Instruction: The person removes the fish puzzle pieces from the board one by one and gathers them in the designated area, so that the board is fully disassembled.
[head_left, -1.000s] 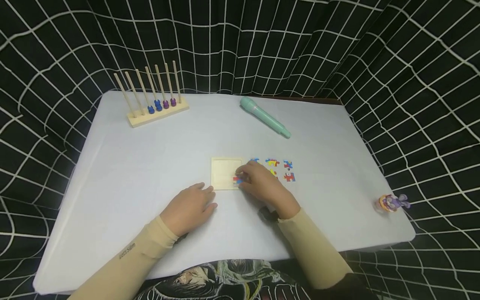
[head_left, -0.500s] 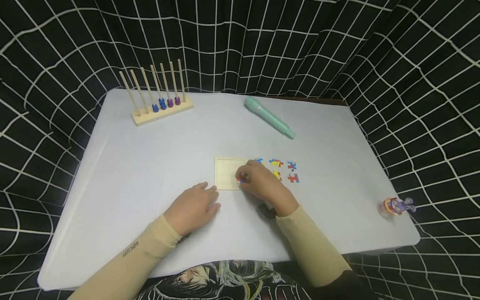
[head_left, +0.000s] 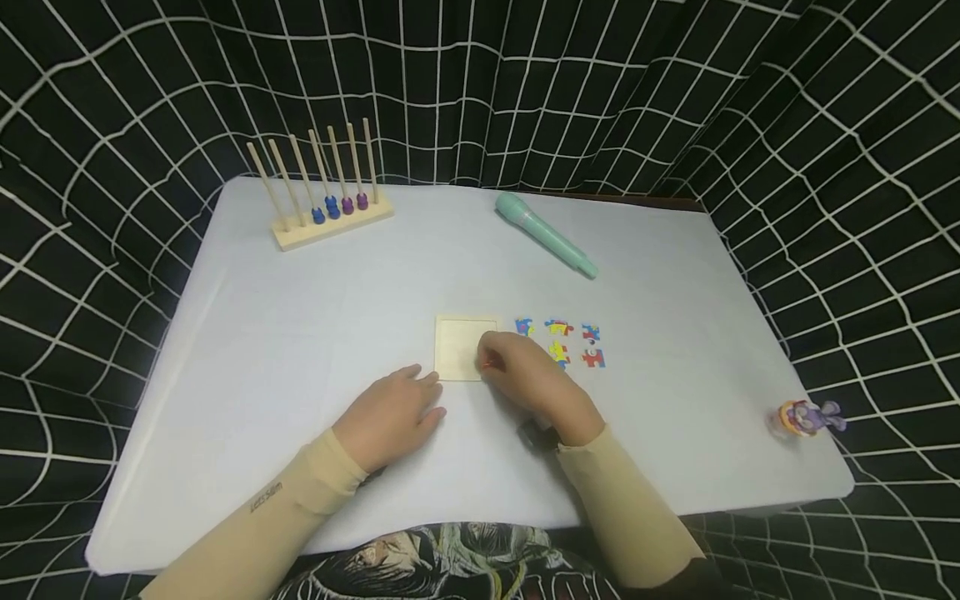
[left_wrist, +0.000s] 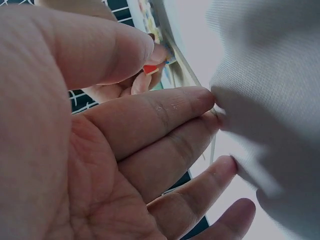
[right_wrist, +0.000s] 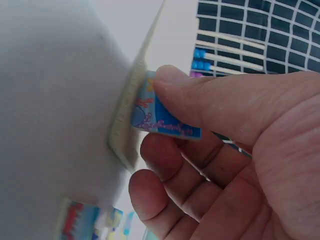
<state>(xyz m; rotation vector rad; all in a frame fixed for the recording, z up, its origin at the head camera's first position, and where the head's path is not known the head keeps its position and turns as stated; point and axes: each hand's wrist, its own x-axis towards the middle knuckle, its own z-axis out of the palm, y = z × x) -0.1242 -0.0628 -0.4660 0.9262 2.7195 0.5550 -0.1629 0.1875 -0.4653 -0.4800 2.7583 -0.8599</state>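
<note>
My right hand (head_left: 536, 379) is over the right side of a shallow square wooden puzzle tray (head_left: 453, 346). Between thumb and fingers it pinches a puzzle piece (right_wrist: 172, 122), blue with purple and coral shapes, tilted at the tray's edge in the right wrist view. Only a bit of red on that piece shows in the head view. My left hand (head_left: 390, 421) lies palm down with fingers loosely extended, fingertips at the tray's lower left corner. Several loose puzzle pieces (head_left: 558, 327) lie in rows to the right of the tray, partly behind my right hand.
At the back left stands a wooden peg counting rack (head_left: 337, 221) with blue and purple beads. A green toy microphone (head_left: 547, 237) lies at the back. A small purple rabbit-eared figure (head_left: 802, 417) stands near the right edge of the white table (head_left: 300, 333).
The puzzle piece, earlier seen red and blue in the tray's lower right corner, is now turned and mostly hidden by my right hand. My left hand stays put; the whole view shifts slightly.
</note>
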